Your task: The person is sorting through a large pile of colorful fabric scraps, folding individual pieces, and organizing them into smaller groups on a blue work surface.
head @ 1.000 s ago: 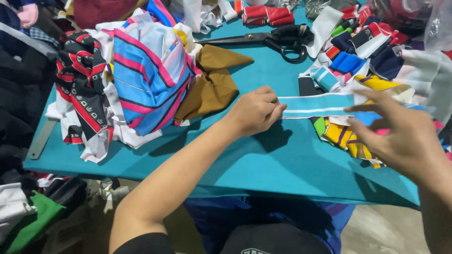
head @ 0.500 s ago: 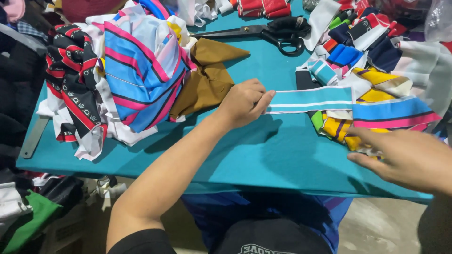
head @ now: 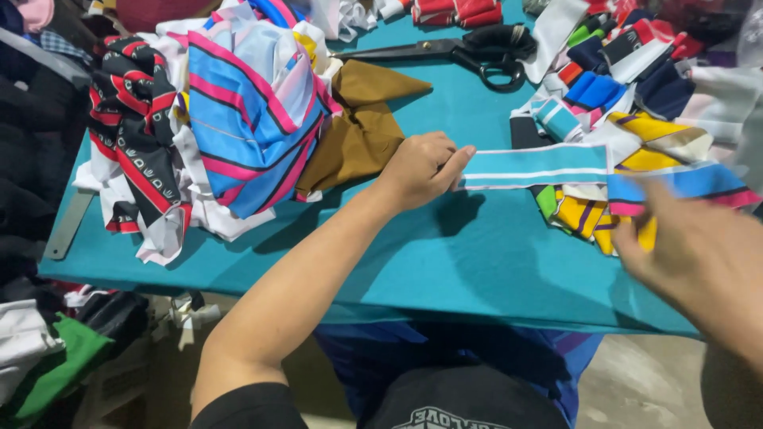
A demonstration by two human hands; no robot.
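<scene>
My left hand [head: 420, 168] pins the left end of a light blue fabric strip with white stripes [head: 540, 165] flat on the teal table [head: 445, 262]. The strip runs right toward a heap of coloured fabric pieces [head: 628, 119]. My right hand [head: 699, 254] hovers blurred at the lower right, fingers apart, over the yellow and blue scraps [head: 588, 213], holding nothing I can see.
A pile of striped blue, pink and white cloth [head: 246, 111] and a brown piece [head: 358, 127] lie left of my left hand. Black scissors [head: 477, 49] rest at the table's far side. Red folded pieces [head: 457, 11] sit at the back. Clothes hang at the left edge.
My right hand dropped toward the table's near edge, then came back up over the yellow scraps. My left hand stays pressed on the strip's end.
</scene>
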